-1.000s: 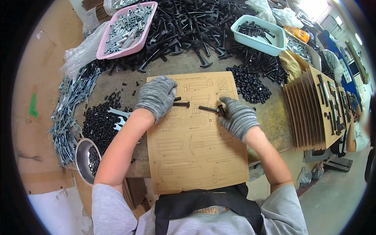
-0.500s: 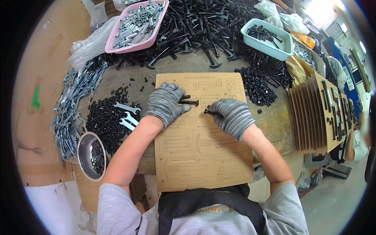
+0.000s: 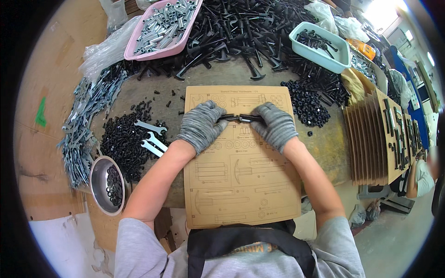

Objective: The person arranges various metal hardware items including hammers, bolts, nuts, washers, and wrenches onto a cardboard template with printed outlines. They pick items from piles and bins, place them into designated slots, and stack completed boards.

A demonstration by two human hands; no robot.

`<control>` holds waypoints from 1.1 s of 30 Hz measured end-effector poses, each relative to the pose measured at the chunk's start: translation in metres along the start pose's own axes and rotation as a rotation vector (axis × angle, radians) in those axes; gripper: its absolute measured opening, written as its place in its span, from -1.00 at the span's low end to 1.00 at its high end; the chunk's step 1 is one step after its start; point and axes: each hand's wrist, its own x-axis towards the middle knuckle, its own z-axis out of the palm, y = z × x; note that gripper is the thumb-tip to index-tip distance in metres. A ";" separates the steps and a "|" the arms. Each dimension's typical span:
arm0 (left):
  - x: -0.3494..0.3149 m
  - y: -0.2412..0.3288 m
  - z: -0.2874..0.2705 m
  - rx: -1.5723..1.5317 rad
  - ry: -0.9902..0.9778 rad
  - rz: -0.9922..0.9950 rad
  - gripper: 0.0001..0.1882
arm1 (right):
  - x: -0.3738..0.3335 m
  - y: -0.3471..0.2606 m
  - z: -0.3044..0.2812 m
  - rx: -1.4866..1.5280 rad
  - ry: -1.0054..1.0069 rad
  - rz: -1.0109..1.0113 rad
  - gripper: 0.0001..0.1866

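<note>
A brown cardboard sheet (image 3: 264, 188) printed with hardware outlines lies in front of me, its near edge against my body. Over its upper part my left hand (image 3: 202, 124), in a grey knit glove, is closed on black bolts (image 3: 226, 117). Facing it, my right hand (image 3: 276, 125), gloved alike, pinches another black bolt (image 3: 251, 118). The inner ends of the bolts come together between my hands, near the sheet's middle. My fingers and palms hide the outer ends, so I cannot tell how many bolts each hand has.
Left lie small black bolts (image 3: 124, 141), open-ended wrenches (image 3: 150, 127) and a metal bowl (image 3: 94, 185). Beyond the sheet are a pink tray (image 3: 132, 51), black T-shaped parts (image 3: 250, 28) and a light-blue tray (image 3: 320, 59). Black nuts (image 3: 311, 109) and upright cardboard sheets (image 3: 364, 143) are right.
My right hand has moved slightly up, and its bolt has swung level toward the left hand. The gap between the bolts has closed. The left hand has shifted slightly right.
</note>
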 end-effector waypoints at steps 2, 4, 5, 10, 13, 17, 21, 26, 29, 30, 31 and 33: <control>0.003 0.003 0.000 -0.012 -0.024 -0.038 -0.68 | 0.008 -0.006 0.001 0.029 -0.006 -0.064 -0.76; 0.004 0.001 0.000 -0.014 -0.019 -0.045 -0.70 | 0.010 -0.003 -0.001 0.094 -0.030 -0.084 -0.73; 0.005 0.000 0.000 -0.025 -0.016 -0.041 -0.70 | 0.009 0.002 -0.002 0.094 -0.028 -0.076 -0.73; 0.003 -0.008 0.003 -0.041 0.011 0.001 -0.72 | 0.007 0.013 -0.012 0.110 -0.081 0.009 -0.72; 0.003 -0.004 -0.002 -0.058 0.007 -0.031 -0.71 | 0.007 0.019 -0.011 0.177 -0.098 0.039 -0.71; 0.003 -0.004 -0.001 -0.055 -0.019 -0.041 -0.70 | 0.006 0.006 -0.009 0.033 -0.032 -0.125 -0.72; 0.007 -0.002 0.002 -0.076 -0.005 -0.037 -0.70 | 0.009 0.000 -0.004 -0.014 0.014 -0.144 -0.75; 0.001 -0.007 0.003 -0.086 0.023 -0.021 -0.71 | 0.009 0.013 0.000 0.017 0.085 -0.171 -0.78; 0.003 -0.005 0.006 -0.095 0.033 -0.010 -0.71 | 0.010 0.018 0.002 0.013 0.071 -0.174 -0.78; 0.004 -0.005 0.007 -0.087 0.037 -0.004 -0.71 | 0.011 0.019 0.004 0.034 0.063 -0.169 -0.78; 0.005 -0.004 0.007 -0.077 0.040 0.007 -0.71 | 0.011 0.018 0.005 0.037 0.075 -0.179 -0.78; 0.005 -0.004 0.008 -0.079 0.031 0.001 -0.72 | 0.011 0.014 0.007 0.046 0.097 -0.204 -0.78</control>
